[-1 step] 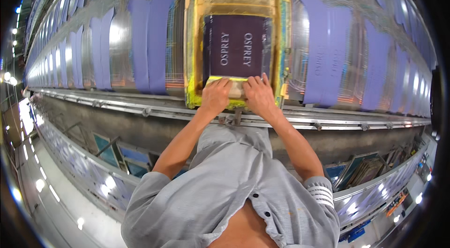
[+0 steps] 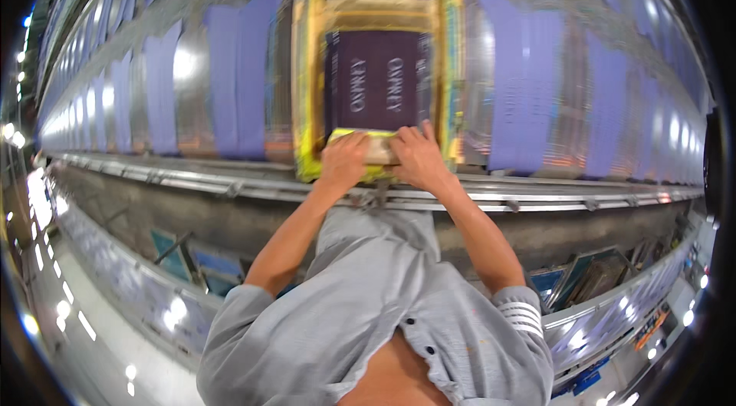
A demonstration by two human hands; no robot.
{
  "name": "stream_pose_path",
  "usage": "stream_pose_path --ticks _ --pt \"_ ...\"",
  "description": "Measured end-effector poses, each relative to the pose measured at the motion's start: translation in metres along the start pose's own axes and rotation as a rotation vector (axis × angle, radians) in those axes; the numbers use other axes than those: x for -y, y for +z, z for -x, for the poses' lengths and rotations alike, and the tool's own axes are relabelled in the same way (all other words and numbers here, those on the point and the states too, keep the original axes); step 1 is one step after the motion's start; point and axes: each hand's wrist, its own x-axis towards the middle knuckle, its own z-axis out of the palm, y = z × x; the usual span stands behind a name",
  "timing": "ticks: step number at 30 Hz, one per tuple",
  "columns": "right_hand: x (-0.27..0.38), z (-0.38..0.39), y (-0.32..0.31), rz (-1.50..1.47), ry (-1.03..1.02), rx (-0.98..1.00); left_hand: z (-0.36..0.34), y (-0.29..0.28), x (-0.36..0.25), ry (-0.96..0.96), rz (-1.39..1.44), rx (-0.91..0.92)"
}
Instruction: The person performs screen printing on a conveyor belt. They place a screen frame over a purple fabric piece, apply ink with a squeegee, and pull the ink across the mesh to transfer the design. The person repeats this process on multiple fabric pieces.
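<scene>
A yellow-edged screen-printing frame (image 2: 304,76) lies on the long table straight ahead of me. Its dark mesh (image 2: 374,92) carries two lines of pale lettering. At the near end, inside the frame, a pale squeegee (image 2: 380,150) with a bright yellow edge lies crosswise. My left hand (image 2: 343,164) is closed over its left part. My right hand (image 2: 419,159) grips the right part, with one finger raised forward. The palms and the squeegee's underside are hidden.
Purple fabric pieces (image 2: 525,92) lie in rows on the shiny table on both sides of the frame. A metal rail (image 2: 521,197) with small stops runs along its near edge. More framed screens (image 2: 590,283) are stored below, to the right.
The frame, squeegee and hands appear slightly further left in the picture, and the surroundings have shifted a little too. Both hands keep their hold on the squeegee at the frame's near end.
</scene>
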Motion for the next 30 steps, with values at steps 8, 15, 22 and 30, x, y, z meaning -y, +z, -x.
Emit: stream_pose_path --ticks 8,15,22,30 --pt "-0.129 -0.030 -0.011 -0.363 0.820 -0.571 -0.013 -0.014 -0.003 -0.010 -0.035 0.093" --pt "-0.067 -0.052 -0.045 -0.392 0.850 -0.772 0.014 -0.045 0.026 -0.092 0.096 0.030" --pt "0.052 -0.146 0.061 -0.549 0.753 -0.879 0.082 -0.113 0.156 -0.084 0.042 -0.029" --pt "0.114 -0.203 0.140 -0.532 0.644 -0.770 0.166 -0.113 0.279 -0.110 -0.005 -0.019"
